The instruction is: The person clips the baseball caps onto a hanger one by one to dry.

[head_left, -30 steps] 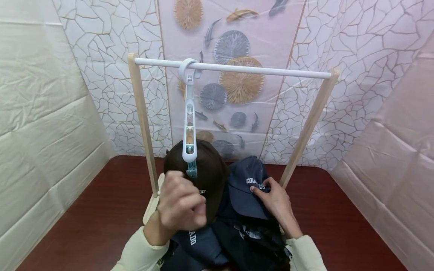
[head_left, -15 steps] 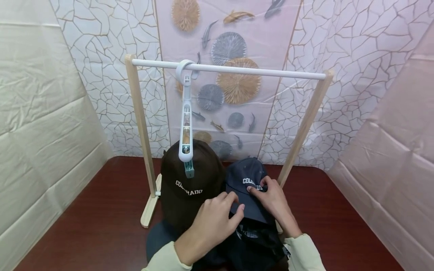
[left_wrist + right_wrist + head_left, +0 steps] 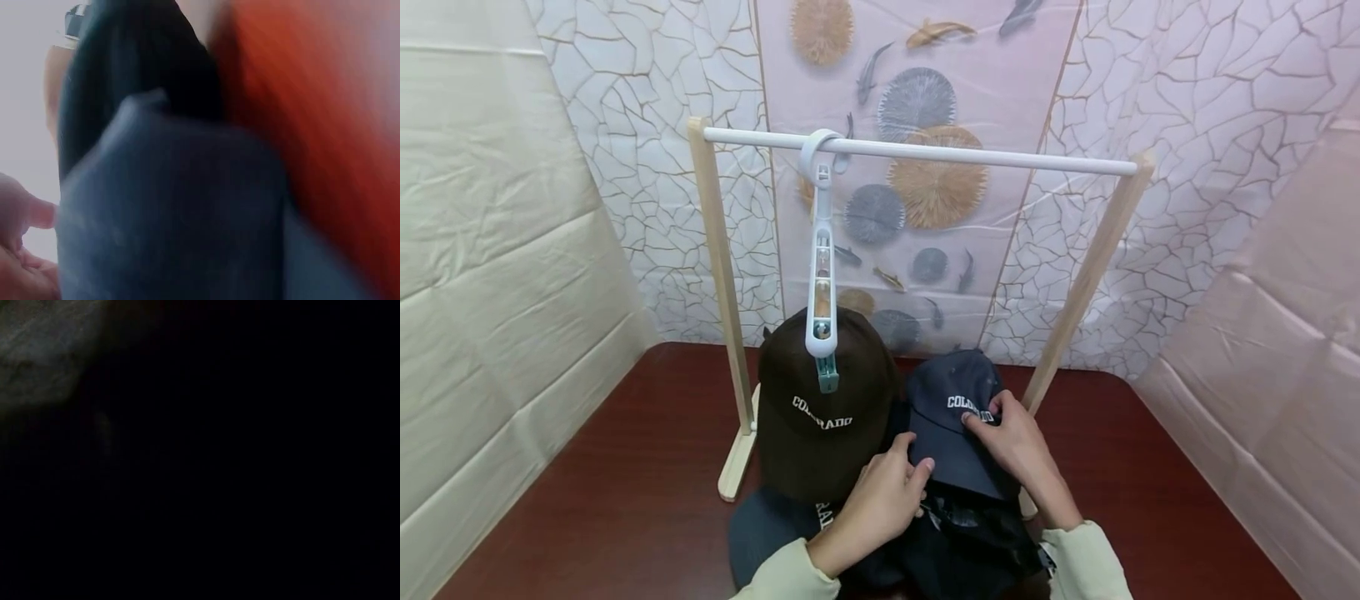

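In the head view a navy cap [image 3: 951,454] with white COLORADO lettering sits right of centre. My right hand [image 3: 1018,442] pinches its front at the lettering between thumb and fingers. My left hand [image 3: 883,496] is at the left edge of the brim, thumb and index finger apart; its other fingers are partly hidden. Left of it, a dark brown cap [image 3: 816,450] hangs from the clip of a white hanger [image 3: 822,283]. In the left wrist view blurred dark blue fabric [image 3: 175,206] fills the middle. The right wrist view is almost black.
A rack with wooden posts [image 3: 724,283] and a white bar [image 3: 940,153] holds the hanger. Further dark caps, one blue-grey [image 3: 767,529] and one black [image 3: 977,558], lie in front on the red-brown table [image 3: 602,475]. Fabric walls surround the table.
My left hand has come down from the hanger clip, moving right and toward me, to the navy cap's brim. My right hand keeps its pinch on the cap.
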`<state>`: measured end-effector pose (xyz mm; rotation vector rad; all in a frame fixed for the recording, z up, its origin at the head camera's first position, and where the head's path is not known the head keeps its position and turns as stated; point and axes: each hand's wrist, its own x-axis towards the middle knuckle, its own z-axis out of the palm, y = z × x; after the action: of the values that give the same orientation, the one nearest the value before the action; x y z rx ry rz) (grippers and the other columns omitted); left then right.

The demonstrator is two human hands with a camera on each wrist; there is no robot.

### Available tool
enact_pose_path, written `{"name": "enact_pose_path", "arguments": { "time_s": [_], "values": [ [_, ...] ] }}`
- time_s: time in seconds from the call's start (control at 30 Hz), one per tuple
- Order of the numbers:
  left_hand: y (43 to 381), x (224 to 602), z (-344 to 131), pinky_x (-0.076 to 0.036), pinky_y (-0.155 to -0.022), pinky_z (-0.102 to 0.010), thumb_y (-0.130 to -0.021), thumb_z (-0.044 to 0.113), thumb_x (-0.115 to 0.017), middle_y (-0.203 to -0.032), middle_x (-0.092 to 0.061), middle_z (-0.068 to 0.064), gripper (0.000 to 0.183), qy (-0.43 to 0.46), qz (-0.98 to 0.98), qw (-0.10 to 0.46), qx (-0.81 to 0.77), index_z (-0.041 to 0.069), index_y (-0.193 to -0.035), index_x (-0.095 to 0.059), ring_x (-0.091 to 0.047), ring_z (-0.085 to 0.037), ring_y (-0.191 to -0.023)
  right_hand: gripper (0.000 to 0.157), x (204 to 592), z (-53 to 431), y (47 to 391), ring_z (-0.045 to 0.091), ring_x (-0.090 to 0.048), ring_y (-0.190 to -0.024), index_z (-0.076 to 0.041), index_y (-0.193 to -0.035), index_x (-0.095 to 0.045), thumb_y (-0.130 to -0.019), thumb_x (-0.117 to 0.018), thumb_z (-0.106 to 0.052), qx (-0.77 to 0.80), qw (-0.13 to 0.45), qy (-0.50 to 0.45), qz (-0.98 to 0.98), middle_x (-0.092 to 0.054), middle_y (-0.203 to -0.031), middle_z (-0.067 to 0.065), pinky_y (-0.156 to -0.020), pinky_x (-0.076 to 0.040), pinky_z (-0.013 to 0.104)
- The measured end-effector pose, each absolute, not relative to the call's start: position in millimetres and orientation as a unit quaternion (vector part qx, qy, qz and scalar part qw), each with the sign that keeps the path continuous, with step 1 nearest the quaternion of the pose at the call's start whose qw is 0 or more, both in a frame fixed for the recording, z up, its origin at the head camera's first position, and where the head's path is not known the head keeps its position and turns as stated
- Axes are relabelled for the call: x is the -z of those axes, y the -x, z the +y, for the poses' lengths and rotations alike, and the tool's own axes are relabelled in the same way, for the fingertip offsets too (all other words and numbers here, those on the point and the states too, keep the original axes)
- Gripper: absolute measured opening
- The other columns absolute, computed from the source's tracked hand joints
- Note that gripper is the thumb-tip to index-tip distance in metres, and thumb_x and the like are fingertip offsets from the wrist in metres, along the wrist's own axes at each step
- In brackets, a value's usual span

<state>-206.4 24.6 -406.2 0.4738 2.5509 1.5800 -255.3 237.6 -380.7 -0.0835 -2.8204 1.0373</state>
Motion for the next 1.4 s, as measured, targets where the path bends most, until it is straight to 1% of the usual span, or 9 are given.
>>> {"name": "enact_pose_path", "arguments": {
  "time_s": [0.1, 0.23, 0.4, 0.6, 0.8, 0.93, 1.1, 1.23, 1.4],
  "values": [
    [205.5, 408.4, 27.5, -0.063, -0.070, -0.032, -0.111, 0.016, -0.056, -0.098, -0.069, -0.011, 0.057, -0.133, 0.748, 0.098, -0.643, -0.008, -0.158, -0.034, -0.077, -0.024, -0.080, 0.040, 380.5, 242.3, 254.5, 0.023, -0.047, -0.069, -0.004, -0.105, -0.046, -0.100, -0.069, -0.036, -0.354, 0.060, 0.029, -0.933, -0.042, -0.079, 0.006, -0.062, -0.037, 0.034],
    [204.7, 408.5, 35.5, -0.063, -0.086, -0.041, -0.111, 0.006, -0.051, -0.126, -0.064, -0.030, 0.067, -0.081, 0.618, 0.154, -0.766, -0.012, -0.162, -0.011, -0.074, -0.042, -0.107, 0.041, 379.1, 246.9, 252.3, 0.022, -0.046, -0.068, -0.005, -0.105, -0.045, -0.101, -0.068, -0.038, -0.363, 0.055, 0.027, -0.930, -0.041, -0.079, 0.005, -0.062, -0.036, 0.034],
    [204.5, 409.0, 43.4, -0.058, -0.098, -0.047, -0.114, 0.008, -0.044, -0.145, -0.049, -0.043, 0.071, -0.037, 0.517, 0.176, -0.837, -0.018, -0.158, 0.005, -0.064, -0.046, -0.124, 0.042, 374.0, 247.8, 247.0, 0.023, -0.049, -0.073, -0.007, -0.105, -0.046, -0.101, -0.069, -0.042, -0.371, 0.035, 0.019, -0.928, -0.044, -0.082, 0.006, -0.064, -0.038, 0.035],
    [203.8, 411.6, 42.9, -0.049, -0.109, -0.054, -0.114, 0.006, -0.043, -0.158, -0.030, -0.043, 0.072, -0.021, 0.462, 0.181, -0.868, -0.013, -0.160, 0.009, -0.048, -0.048, -0.141, 0.043, 365.8, 246.7, 245.0, 0.024, -0.053, -0.082, -0.007, -0.107, -0.047, -0.101, -0.069, -0.043, -0.371, 0.025, -0.008, -0.928, -0.052, -0.093, 0.009, -0.069, -0.041, 0.036],
    [199.1, 418.0, 36.7, -0.041, -0.114, -0.061, -0.113, 0.003, -0.039, -0.157, -0.040, -0.036, 0.054, -0.040, 0.429, 0.189, -0.882, -0.007, -0.160, -0.013, -0.046, -0.048, -0.143, 0.044, 361.3, 250.5, 244.9, 0.039, -0.059, -0.119, -0.001, -0.124, -0.049, -0.107, -0.064, -0.039, -0.405, 0.042, -0.039, -0.913, -0.057, -0.132, 0.024, -0.091, -0.051, 0.047],
    [198.3, 421.7, 29.7, -0.044, -0.112, -0.062, -0.111, 0.004, -0.040, -0.151, -0.050, -0.029, 0.044, -0.044, 0.431, 0.197, -0.880, -0.003, -0.152, -0.027, -0.054, -0.042, -0.137, 0.049, 357.9, 253.2, 244.3, 0.042, -0.052, -0.137, -0.001, -0.136, -0.046, -0.110, -0.058, -0.040, -0.421, 0.080, -0.034, -0.903, -0.053, -0.143, 0.027, -0.107, -0.046, 0.056],
    [198.0, 423.2, 20.3, -0.054, -0.100, -0.051, -0.107, 0.005, -0.043, -0.135, -0.061, -0.018, 0.034, -0.045, 0.452, 0.205, -0.867, 0.002, -0.141, -0.040, -0.065, -0.029, -0.116, 0.048, 351.3, 255.4, 243.4, 0.038, -0.059, -0.123, -0.001, -0.138, -0.049, -0.110, -0.056, -0.039, -0.412, 0.160, -0.024, -0.897, -0.060, -0.133, 0.024, -0.101, -0.047, 0.051],
    [197.3, 425.6, 16.3, -0.055, -0.087, -0.041, -0.100, 0.004, -0.046, -0.116, -0.064, -0.010, 0.026, -0.050, 0.466, 0.210, -0.858, 0.007, -0.126, -0.050, -0.067, -0.021, -0.100, 0.046, 348.4, 254.5, 244.2, 0.036, -0.061, -0.115, 0.000, -0.136, -0.051, -0.110, -0.057, -0.038, -0.404, 0.206, -0.029, -0.891, -0.060, -0.129, 0.022, -0.093, -0.047, 0.047],
    [194.7, 426.8, 13.5, -0.055, -0.083, -0.037, -0.096, 0.002, -0.047, -0.112, -0.062, -0.006, 0.025, -0.055, 0.468, 0.219, -0.854, 0.010, -0.119, -0.051, -0.065, -0.018, -0.095, 0.035, 349.1, 255.5, 244.9, 0.037, -0.055, -0.109, 0.006, -0.132, -0.054, -0.109, -0.061, -0.021, -0.380, 0.306, -0.101, -0.867, -0.056, -0.124, 0.023, -0.089, -0.041, 0.045]
  ]
}}
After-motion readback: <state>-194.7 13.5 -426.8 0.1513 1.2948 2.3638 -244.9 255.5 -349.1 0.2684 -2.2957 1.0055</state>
